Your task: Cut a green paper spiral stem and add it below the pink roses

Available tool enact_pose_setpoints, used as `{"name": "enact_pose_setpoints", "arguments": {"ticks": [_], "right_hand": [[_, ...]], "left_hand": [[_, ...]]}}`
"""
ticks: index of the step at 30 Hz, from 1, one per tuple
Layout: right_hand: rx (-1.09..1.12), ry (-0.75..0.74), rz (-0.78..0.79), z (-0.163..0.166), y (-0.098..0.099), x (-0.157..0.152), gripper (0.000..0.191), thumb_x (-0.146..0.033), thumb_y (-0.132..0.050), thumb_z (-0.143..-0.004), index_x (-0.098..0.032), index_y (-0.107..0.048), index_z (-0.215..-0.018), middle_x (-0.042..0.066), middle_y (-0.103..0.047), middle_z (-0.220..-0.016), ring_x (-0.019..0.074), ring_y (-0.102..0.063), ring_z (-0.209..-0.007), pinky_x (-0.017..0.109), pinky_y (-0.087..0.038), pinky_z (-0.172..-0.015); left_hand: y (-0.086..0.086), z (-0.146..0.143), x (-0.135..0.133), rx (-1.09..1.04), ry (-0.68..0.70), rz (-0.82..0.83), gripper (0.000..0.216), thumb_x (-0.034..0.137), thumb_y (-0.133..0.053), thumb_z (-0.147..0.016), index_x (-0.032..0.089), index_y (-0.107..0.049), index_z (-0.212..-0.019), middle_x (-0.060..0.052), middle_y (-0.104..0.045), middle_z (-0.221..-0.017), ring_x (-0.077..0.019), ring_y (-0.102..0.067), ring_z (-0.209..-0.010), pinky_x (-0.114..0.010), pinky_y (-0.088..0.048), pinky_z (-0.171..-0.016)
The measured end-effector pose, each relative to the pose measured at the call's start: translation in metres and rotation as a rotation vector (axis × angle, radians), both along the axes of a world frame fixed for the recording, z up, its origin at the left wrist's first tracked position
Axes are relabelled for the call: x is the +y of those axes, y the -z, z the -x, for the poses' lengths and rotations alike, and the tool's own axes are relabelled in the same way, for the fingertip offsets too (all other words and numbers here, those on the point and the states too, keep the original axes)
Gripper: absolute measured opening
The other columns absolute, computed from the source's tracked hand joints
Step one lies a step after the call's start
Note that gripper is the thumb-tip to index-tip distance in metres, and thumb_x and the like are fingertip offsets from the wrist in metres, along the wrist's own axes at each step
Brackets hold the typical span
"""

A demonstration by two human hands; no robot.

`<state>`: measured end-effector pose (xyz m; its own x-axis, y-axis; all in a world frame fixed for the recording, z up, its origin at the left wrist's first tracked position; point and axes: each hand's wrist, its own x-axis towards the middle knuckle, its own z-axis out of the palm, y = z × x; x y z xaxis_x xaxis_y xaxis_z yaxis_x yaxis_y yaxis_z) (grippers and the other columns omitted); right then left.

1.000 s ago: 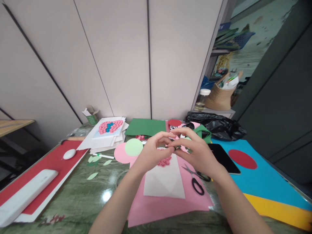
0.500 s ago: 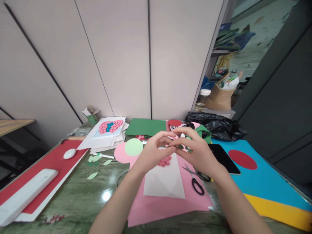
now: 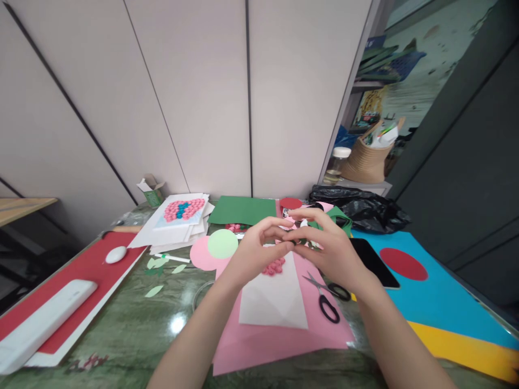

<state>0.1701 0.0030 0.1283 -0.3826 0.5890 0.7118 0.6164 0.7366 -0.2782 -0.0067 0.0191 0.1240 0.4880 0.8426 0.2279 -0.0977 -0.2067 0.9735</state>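
Note:
My left hand (image 3: 253, 254) and my right hand (image 3: 330, 249) meet fingertip to fingertip above a white card (image 3: 273, 300) that lies on a pink sheet (image 3: 275, 337). Both hands pinch a small dark piece between them; it is too small to name. Under the fingers a cluster of small pink paper rolls (image 3: 274, 266) sits on the card's top edge. Black-handled scissors (image 3: 326, 301) lie on the pink sheet just right of the card, below my right wrist.
A phone (image 3: 373, 262) lies on blue paper (image 3: 433, 302) with a red oval. Green paper (image 3: 243, 210), a card with pink rolls (image 3: 183, 212), pink and light-green circles (image 3: 213, 248), green leaf cutouts (image 3: 160, 267), a mouse (image 3: 115, 255), a white keyboard (image 3: 44, 319) and a black bag (image 3: 360, 208) surround them.
Both hands stay together over the card; the right-hand fingers have shifted slightly around the small piece. Nothing else has moved.

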Motion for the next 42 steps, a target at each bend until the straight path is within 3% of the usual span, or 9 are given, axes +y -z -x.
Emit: {"name": "enact_pose_setpoints", "arguments": {"ticks": [8, 15, 27, 31, 35, 42], "right_hand": [[0.058, 0.038, -0.039, -0.001, 0.001, 0.0, 0.013, -0.011, -0.063, -0.077, -0.022, -0.059, -0.08, 0.008, -0.055, -0.114, 0.0227, -0.053, -0.109, 0.041, -0.045, -0.088], [0.04, 0.06, -0.017, 0.001, 0.004, 0.001, 0.019, -0.008, -0.065, -0.073, -0.023, -0.053, -0.077, 0.005, -0.055, -0.116, 0.0238, -0.051, -0.111, 0.043, -0.043, -0.089], [0.012, 0.028, 0.009, -0.001, -0.001, -0.005, 0.012, -0.019, -0.065, -0.079, -0.025, -0.061, -0.089, 0.007, -0.054, -0.116, 0.0227, -0.051, -0.112, 0.042, -0.043, -0.091], [0.015, 0.009, 0.039, -0.004, -0.005, -0.006, 0.016, -0.019, -0.064, -0.079, -0.025, -0.062, -0.094, 0.007, -0.054, -0.117, 0.0222, -0.051, -0.112, 0.04, -0.043, -0.092], [0.066, 0.049, 0.055, -0.005, -0.009, -0.007, 0.022, -0.017, -0.065, -0.076, -0.025, -0.061, -0.096, 0.006, -0.054, -0.117, 0.022, -0.051, -0.112, 0.039, -0.042, -0.093], [0.141, 0.087, 0.114, -0.001, -0.006, -0.007, 0.007, -0.023, -0.064, -0.077, -0.024, -0.06, -0.082, 0.006, -0.056, -0.115, 0.0238, -0.054, -0.109, 0.041, -0.043, -0.092]], "left_hand": [[0.0, 0.001, -0.001, -0.02, 0.032, 0.023, 0.03, 0.022, -0.064, -0.078, 0.024, -0.057, -0.107, -0.005, -0.066, -0.097, -0.0173, -0.059, -0.093, -0.03, -0.046, -0.078], [-0.001, -0.001, -0.001, -0.03, 0.048, 0.025, 0.028, 0.018, -0.065, -0.076, 0.023, -0.058, -0.103, -0.003, -0.065, -0.092, -0.0149, -0.059, -0.09, -0.028, -0.045, -0.078], [-0.001, 0.001, 0.001, -0.09, 0.051, 0.062, 0.028, 0.016, -0.063, -0.077, 0.021, -0.059, -0.104, -0.002, -0.063, -0.087, -0.0127, -0.058, -0.083, -0.024, -0.044, -0.069], [-0.003, 0.001, 0.001, -0.1, 0.024, 0.043, 0.026, 0.015, -0.064, -0.076, 0.022, -0.061, -0.101, -0.001, -0.063, -0.086, -0.0111, -0.057, -0.08, -0.022, -0.044, -0.067], [-0.005, 0.0, -0.001, -0.089, -0.06, 0.008, 0.025, 0.017, -0.066, -0.075, 0.022, -0.063, -0.099, -0.001, -0.065, -0.085, -0.0132, -0.059, -0.086, -0.024, -0.046, -0.076], [-0.007, -0.001, -0.002, -0.179, -0.118, 0.035, 0.023, 0.021, -0.071, -0.07, 0.018, -0.063, -0.092, -0.004, -0.067, -0.088, -0.0157, -0.06, -0.087, -0.028, -0.049, -0.077]]}}
